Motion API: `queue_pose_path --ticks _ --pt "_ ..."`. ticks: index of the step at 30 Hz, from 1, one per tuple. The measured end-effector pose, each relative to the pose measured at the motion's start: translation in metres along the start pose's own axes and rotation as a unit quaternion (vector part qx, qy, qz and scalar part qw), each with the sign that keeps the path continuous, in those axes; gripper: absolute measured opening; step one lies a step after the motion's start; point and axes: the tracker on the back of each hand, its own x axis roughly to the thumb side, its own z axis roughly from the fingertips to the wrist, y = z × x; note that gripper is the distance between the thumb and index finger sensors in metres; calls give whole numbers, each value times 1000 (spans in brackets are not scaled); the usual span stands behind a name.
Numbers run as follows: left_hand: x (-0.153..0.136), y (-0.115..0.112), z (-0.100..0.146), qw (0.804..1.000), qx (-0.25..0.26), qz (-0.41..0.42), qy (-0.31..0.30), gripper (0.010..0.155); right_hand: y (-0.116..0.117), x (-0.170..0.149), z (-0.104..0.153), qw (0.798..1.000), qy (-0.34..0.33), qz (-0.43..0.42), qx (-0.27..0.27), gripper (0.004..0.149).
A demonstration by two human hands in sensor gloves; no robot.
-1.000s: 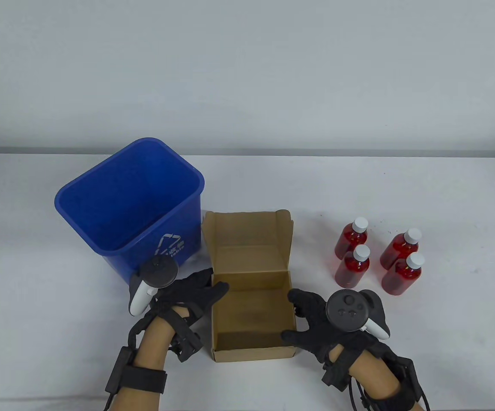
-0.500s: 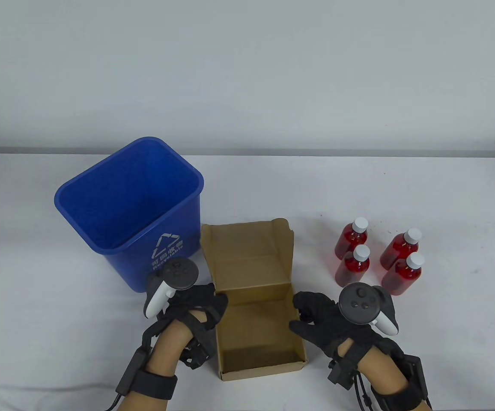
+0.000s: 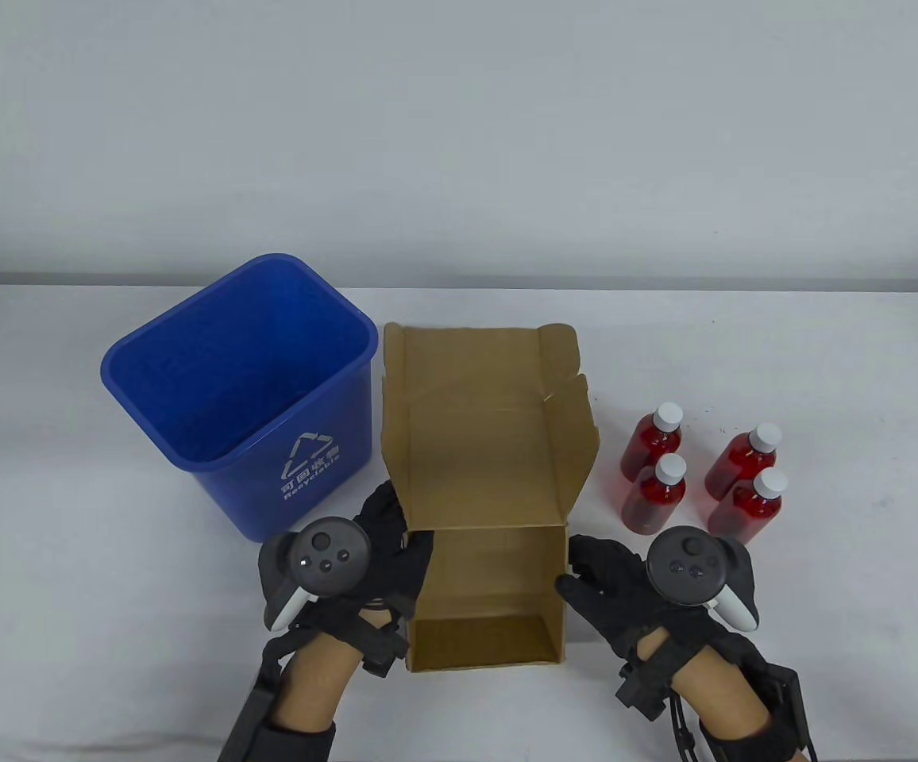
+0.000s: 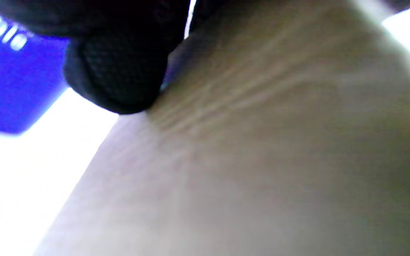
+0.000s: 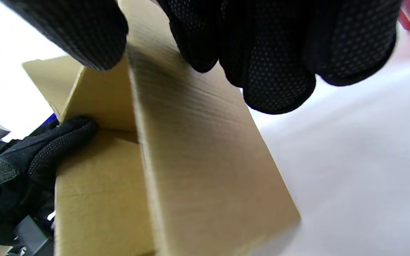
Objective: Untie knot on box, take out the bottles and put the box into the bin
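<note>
Gripping the cardboard box [image 3: 484, 587] by its side walls, left hand [image 3: 379, 556] on one wall with the thumb hooked inside, right hand [image 3: 610, 583] on the other with thumb inside and fingers [image 5: 276, 81] outside. Had lifted and tipped it since a second ago: lid flap [image 3: 479, 429] now raised far taller, reaching beside the rim of the blue bin [image 3: 244, 389]. Carried no bottles inside. Stood just left of the box, that bin, touching or nearly so. Left four red bottles [image 3: 697, 476] upright in a cluster near the right hand, on the white table [image 3: 824, 357].
</note>
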Motion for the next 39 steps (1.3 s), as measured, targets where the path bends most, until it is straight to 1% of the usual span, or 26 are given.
queue_pose_path --ticks 1,3,5,7,8,11,14,15,17,18,19,20,21,22,25,28,30,33,39 --pt "2 1 2 1000 21 -18 -14 56 0 0 0 1000 0 0 1 66" --pt "2 1 1 998 31 -38 -29 56 2 -2 -1 1000 1 1 3 66" --pt "-3 -2 0 999 21 -29 -12 54 4 -5 -3 1000 7 0 10 68" --pt "-6 -1 -1 1000 17 6 -13 53 5 -7 -4 1000 12 -11 15 68" --pt "-5 1 -2 1000 6 10 -15 53 5 -7 -4 1000 10 -16 18 68" --pt "1 6 -1 999 -21 -36 -7 58 8 -5 -4 999 7 -16 26 69" --pt "3 8 0 997 -51 -51 27 66 10 -1 -4 999 -1 -11 31 68" --pt "5 9 0 996 -52 -58 37 68 10 0 -4 999 -5 -10 33 68" --pt "10 10 1 990 -60 -110 71 72 10 1 -3 999 -8 -6 34 69" --pt "12 11 3 987 -43 -137 73 68 10 1 -3 999 -7 -5 33 69" --pt "14 11 3 986 -40 -142 71 63 10 2 -3 999 -7 -3 32 68" --pt "15 11 4 987 -30 -138 73 58 10 1 -3 1000 -7 0 31 68" --pt "15 11 5 989 -9 -129 68 53 8 1 -3 1000 -7 3 28 68" --pt "15 10 4 990 -4 -122 65 53 7 0 -3 1000 -8 1 27 68" --pt "17 11 2 990 -16 -119 70 54 2 -2 -1 1000 0 -5 13 67" --pt "27 21 -1 987 10 -151 56 61 -3 -3 0 1000 11 15 0 66" --pt "38 31 -4 984 21 -171 53 65 -2 -5 -1 999 18 30 -3 65" --pt "57 45 -10 974 39 -220 50 64 2 -7 -2 999 19 26 7 65" --pt "93 77 -22 946 83 -310 54 58 10 -4 -2 999 12 30 23 65"
